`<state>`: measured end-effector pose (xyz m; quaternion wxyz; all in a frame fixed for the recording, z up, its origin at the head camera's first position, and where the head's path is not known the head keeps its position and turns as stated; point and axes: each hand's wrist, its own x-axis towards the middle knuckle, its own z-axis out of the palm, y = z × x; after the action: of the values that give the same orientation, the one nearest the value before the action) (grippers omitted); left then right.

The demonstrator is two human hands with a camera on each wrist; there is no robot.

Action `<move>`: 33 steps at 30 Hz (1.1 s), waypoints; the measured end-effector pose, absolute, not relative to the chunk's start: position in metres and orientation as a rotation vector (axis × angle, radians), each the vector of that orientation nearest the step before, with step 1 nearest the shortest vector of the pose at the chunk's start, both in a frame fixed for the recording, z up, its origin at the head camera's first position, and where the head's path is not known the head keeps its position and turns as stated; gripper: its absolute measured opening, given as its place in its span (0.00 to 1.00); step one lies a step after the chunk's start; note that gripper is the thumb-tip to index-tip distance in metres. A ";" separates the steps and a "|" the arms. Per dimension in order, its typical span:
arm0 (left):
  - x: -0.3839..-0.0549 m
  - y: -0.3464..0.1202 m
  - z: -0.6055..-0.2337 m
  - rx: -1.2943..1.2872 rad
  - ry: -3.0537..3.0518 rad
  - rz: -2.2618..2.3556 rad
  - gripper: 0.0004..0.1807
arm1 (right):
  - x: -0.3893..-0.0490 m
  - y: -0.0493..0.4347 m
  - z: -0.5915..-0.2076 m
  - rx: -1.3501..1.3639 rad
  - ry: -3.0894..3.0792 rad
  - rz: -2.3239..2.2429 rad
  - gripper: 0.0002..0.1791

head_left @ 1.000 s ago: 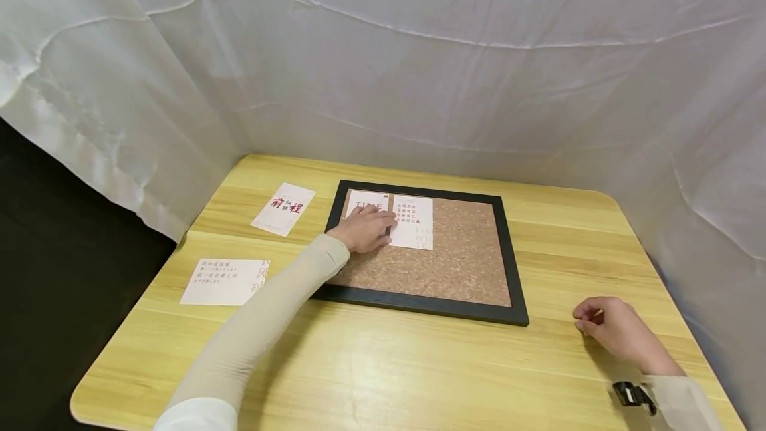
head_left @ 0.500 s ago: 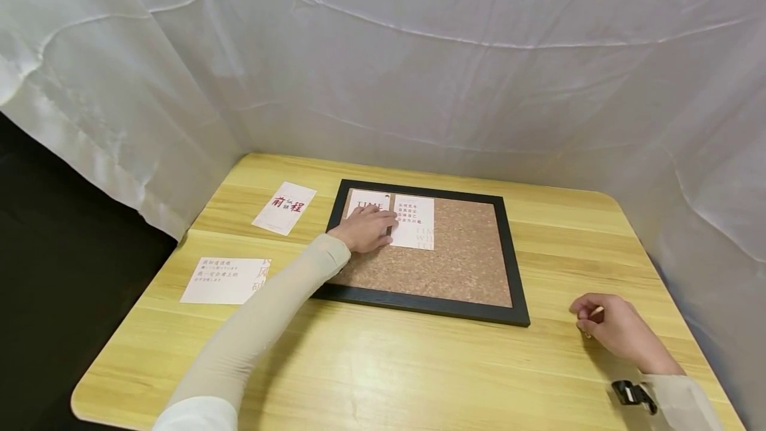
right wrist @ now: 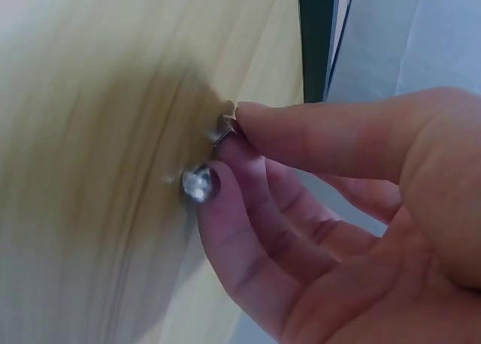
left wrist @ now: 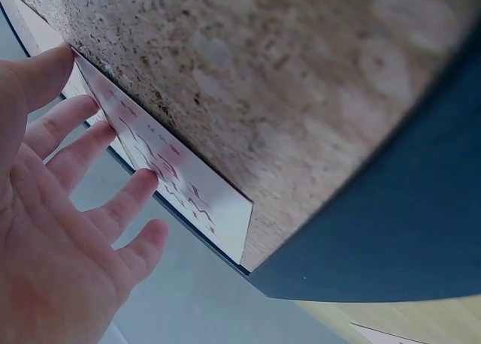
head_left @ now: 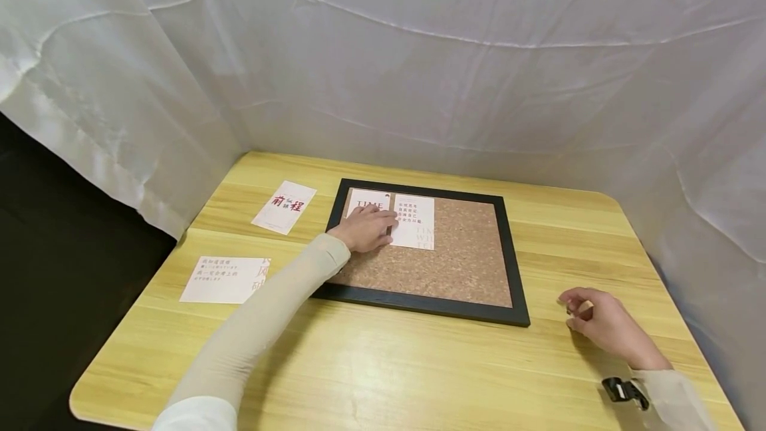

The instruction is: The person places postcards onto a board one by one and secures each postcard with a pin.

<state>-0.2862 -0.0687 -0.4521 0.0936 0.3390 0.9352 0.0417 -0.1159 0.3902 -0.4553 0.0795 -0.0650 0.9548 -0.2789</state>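
Note:
A corkboard [head_left: 461, 258] in a black frame lies on the table. Two white printed cards are side by side on its left part: one reading TIME [head_left: 365, 195], partly covered, and another with red and dark lettering [head_left: 414, 235]. My left hand [head_left: 364, 228] rests across both, fingers spread and touching them at their adjoining edges. A small dark dot, perhaps a pin head, marks the TIME card's top right corner. Right of the board, my right hand [head_left: 610, 324] pinches a small metal thumbtack [right wrist: 225, 130] just above the table; a shiny round metallic piece [right wrist: 199, 185] shows at another fingertip.
Left of the board lie two more cards: one with red characters [head_left: 284, 207] and one with grey print [head_left: 221, 280]. The wooden table [head_left: 383, 364] has rounded corners. A pale curtain [head_left: 419, 85] hangs behind it and at the sides.
My right hand has shifted slightly left along the table toward the board, its fingers moving around the thumbtack. The left hand stays on the cards.

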 end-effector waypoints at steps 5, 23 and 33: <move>-0.285 -0.069 -0.451 1.004 2.770 0.128 0.24 | -0.117 0.386 -0.457 -0.196 2.858 -0.867 0.17; -0.285 -0.069 -0.452 1.009 2.761 0.129 0.22 | -0.122 0.383 -0.460 -0.109 2.910 -0.871 0.10; -0.285 -0.069 -0.453 1.012 2.763 0.135 0.22 | -0.125 0.381 -0.458 -0.123 2.881 -0.838 0.09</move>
<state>-0.2852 -0.0693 -0.4527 0.0977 0.3419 0.9335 0.0457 -0.1251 0.3812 -0.4583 0.0695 -0.0407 0.9571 -0.2785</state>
